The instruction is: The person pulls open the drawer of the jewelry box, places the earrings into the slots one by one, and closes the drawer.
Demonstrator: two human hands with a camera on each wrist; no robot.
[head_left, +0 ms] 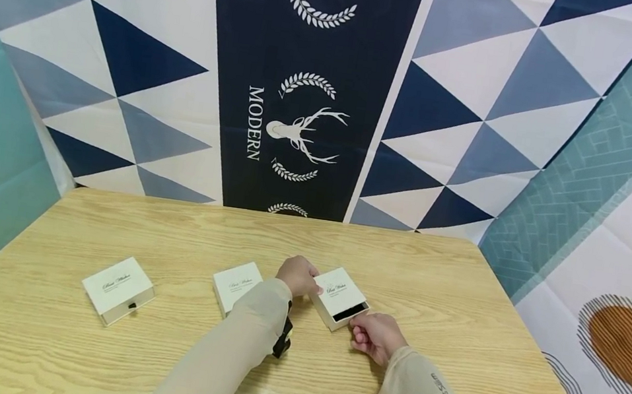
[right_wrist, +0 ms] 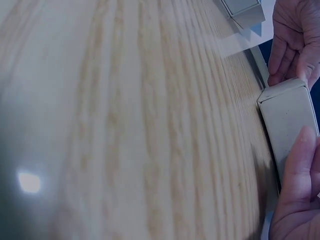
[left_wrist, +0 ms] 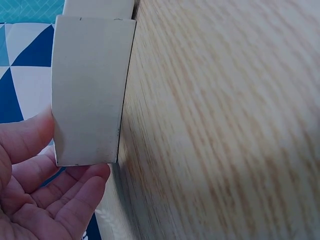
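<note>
In the head view, a white drawer-style gift box (head_left: 334, 286) with dark script lettering sits on the table, its drawer slid partly out and showing a black interior (head_left: 351, 311). My left hand (head_left: 297, 276) grips the box sleeve (left_wrist: 92, 90) at its far-left end, thumb and fingers at its edges. At the near-right end, the curled fingers of my right hand (head_left: 378, 338) pinch the drawer's front. In the right wrist view the thumb (right_wrist: 299, 162) lies against the side of the box (right_wrist: 287, 110). The drawer pull is hidden from sight.
A second white box (head_left: 235, 283) lies left of my left hand, partly covered by the forearm. Farther left is a third white box (head_left: 118, 287) with a small black pull. Patterned cloths hang behind and beside the wooden table (head_left: 426, 271).
</note>
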